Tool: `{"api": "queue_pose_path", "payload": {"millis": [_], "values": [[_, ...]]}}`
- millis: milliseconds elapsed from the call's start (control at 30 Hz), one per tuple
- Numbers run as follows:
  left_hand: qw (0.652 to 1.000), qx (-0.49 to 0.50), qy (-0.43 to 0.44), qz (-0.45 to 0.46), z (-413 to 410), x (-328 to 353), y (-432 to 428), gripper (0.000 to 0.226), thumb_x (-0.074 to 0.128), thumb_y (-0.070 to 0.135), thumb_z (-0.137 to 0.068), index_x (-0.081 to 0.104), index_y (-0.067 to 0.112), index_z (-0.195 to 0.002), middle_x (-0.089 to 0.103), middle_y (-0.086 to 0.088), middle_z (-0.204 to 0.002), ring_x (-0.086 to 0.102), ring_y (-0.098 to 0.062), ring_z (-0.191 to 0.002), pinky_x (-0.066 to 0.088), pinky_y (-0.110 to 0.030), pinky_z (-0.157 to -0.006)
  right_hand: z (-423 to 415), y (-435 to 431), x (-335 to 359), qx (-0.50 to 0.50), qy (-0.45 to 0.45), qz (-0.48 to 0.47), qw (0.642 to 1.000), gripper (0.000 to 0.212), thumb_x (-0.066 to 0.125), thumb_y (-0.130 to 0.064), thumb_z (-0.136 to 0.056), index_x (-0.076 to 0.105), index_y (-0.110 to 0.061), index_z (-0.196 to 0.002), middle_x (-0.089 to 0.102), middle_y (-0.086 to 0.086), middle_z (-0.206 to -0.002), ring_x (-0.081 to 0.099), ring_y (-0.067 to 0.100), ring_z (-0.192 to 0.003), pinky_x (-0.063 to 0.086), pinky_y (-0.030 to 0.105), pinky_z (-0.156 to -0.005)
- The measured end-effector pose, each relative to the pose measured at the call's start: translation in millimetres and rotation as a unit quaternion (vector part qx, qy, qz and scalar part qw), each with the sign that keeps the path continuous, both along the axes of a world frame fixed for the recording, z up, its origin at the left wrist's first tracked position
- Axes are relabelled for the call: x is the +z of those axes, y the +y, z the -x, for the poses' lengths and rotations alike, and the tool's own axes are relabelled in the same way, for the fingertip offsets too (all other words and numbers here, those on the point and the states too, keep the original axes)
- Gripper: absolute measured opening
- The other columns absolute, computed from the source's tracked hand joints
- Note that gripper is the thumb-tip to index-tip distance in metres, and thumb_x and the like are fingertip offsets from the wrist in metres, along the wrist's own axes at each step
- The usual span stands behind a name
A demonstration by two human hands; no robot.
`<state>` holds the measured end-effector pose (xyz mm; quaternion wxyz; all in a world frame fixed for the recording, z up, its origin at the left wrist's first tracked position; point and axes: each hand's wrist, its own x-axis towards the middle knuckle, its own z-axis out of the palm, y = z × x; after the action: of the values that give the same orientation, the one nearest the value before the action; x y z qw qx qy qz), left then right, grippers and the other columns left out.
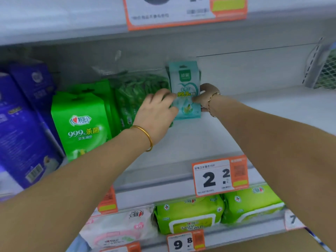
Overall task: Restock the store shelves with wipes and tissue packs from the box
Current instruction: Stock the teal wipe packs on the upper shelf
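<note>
Teal soft-film wipes pack [185, 88]: upright mid-frame on white shelf [254, 115]. Likely light, squashy, slick; best held by its side edges. Left hand [156, 110], right hand [205, 99]: fingers pinch its edges.

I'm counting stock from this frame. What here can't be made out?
Head view.
The supply box: outside the frame.
Any packs behind the teal wipes pack: hidden by it.
The right hand: fingers behind that pack.
The left hand: grip motion-blurred.
The top price tag: cut by the upper edge, print blurred.
</note>
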<state>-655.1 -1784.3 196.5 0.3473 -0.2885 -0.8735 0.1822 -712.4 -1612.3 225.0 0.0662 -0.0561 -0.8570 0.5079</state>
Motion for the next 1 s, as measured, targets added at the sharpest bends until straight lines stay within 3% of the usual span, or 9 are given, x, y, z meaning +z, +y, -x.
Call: {"api": "queue_pose_path", "payload": {"millis": [100, 267, 400, 500, 533, 600, 733, 867, 1000], "values": [[1.0, 0.004, 0.01, -0.003, -1, 0, -3, 0.026, 0.073, 0.02, -0.055, 0.074, 0.022, -0.081, 0.067, -0.001, -0.113, 0.052, -0.025, -0.114, 0.048, -0.031, -0.083, 8, -3, -2, -0.024, 0.03, -0.057, 0.998, 0.045, 0.064, -0.004, -0.082, 0.045, -0.001, -0.122, 0.056, 0.02, -0.121, 0.058, 0.036, -0.111, 0.05, 0.046, -0.095], [1.0, -0.002, 0.017, -0.01, 0, 1, -3, 0.045, 0.03, 0.019, -0.066, 0.073, 0.02, -0.079, 0.067, -0.004, -0.113, 0.038, -0.025, -0.113, 0.028, -0.035, -0.083, 15, -5, -5, -0.034, 0.047, -0.107, 0.993, 0.051, 0.062, -0.009, -0.084, 0.038, -0.006, -0.129, 0.053, 0.017, -0.127, 0.053, 0.035, -0.117, 0.046, 0.041, -0.099], [1.0, 0.003, 0.01, -0.005, -7, 0, -5, 0.048, 0.028, 0.019, -0.065, 0.073, 0.022, -0.079, 0.068, -0.002, -0.112, 0.059, -0.027, -0.111, 0.04, -0.033, -0.084, 11, -7, 1, -0.055, 0.016, -0.119, 0.991, 0.06, 0.068, -0.018, -0.084, 0.032, -0.002, -0.13, 0.051, 0.013, -0.124, 0.052, 0.03, -0.118, 0.047, 0.032, -0.094], [0.998, -0.017, 0.004, -0.062, -24, 1, -3, 0.049, 0.029, 0.015, -0.065, 0.074, 0.018, -0.083, 0.068, -0.006, -0.113, 0.063, -0.031, -0.107, 0.053, -0.033, -0.075, -14, 0, 16, -0.069, -0.007, -0.154, 0.986, 0.05, 0.07, -0.025, -0.083, 0.041, 0.001, -0.114, 0.052, 0.012, -0.103, 0.058, 0.028, -0.096, 0.049, 0.016, -0.068], [0.995, -0.025, -0.003, -0.093, -34, 2, -1, 0.047, 0.03, 0.014, -0.065, 0.073, 0.016, -0.085, 0.067, -0.007, -0.114, 0.063, -0.031, -0.107, 0.053, -0.035, -0.073, -29, 4, 20, -0.061, 0.011, -0.153, 0.986, 0.049, 0.069, -0.023, -0.083, 0.043, 0.002, -0.117, 0.054, 0.014, -0.106, 0.059, 0.029, -0.099, 0.049, 0.018, -0.07], [0.985, -0.056, -0.019, -0.161, -65, 2, 6, 0.045, 0.036, 0.011, -0.066, 0.071, 0.014, -0.093, 0.065, -0.01, -0.118, 0.057, -0.032, -0.111, 0.053, -0.038, -0.074, -69, 14, 23, -0.032, 0.07, -0.083, 0.994, 0.047, 0.068, -0.015, -0.083, 0.046, 0.001, -0.122, 0.056, 0.014, -0.108, 0.059, 0.031, -0.104, 0.053, 0.031, -0.085], [0.963, -0.126, -0.053, -0.233, -141, -15, 21, 0.042, 0.046, 0.007, -0.069, 0.066, 0.011, -0.106, 0.058, -0.012, -0.13, 0.049, -0.034, -0.117, 0.049, -0.046, -0.09, -194, 30, 11, 0.083, 0.111, 0.102, 0.985, 0.022, 0.06, 0.004, -0.084, 0.053, -0.007, -0.101, 0.054, 0.008, -0.081, 0.058, 0.022, -0.075, 0.057, 0.026, -0.059], [0.945, -0.192, -0.107, -0.243, -210, -68, 39, 0.041, 0.049, 0.006, -0.07, 0.064, 0.011, -0.109, 0.058, -0.011, -0.129, 0.043, -0.029, -0.114, 0.044, -0.042, -0.094, -292, 50, -46, 0.108, 0.034, 0.06, 0.992, 0.019, 0.061, 0.001, -0.085, 0.057, -0.017, -0.088, 0.059, 0.006, -0.085, 0.061, 0.014, -0.069, 0.058, 0.03, -0.06], [0.937, -0.177, -0.256, -0.155, -246, -154, 61, 0.042, 0.043, 0.015, -0.072, 0.065, 0.011, -0.107, 0.062, -0.011, -0.123, 0.046, -0.031, -0.11, 0.052, -0.046, -0.082, -337, 76, -149, 0.107, -0.164, -0.02, 0.98, 0.019, 0.057, -0.005, -0.089, 0.058, -0.004, -0.108, 0.057, 0.009, -0.092, 0.059, 0.018, -0.071, 0.056, 0.037, -0.061]]}}
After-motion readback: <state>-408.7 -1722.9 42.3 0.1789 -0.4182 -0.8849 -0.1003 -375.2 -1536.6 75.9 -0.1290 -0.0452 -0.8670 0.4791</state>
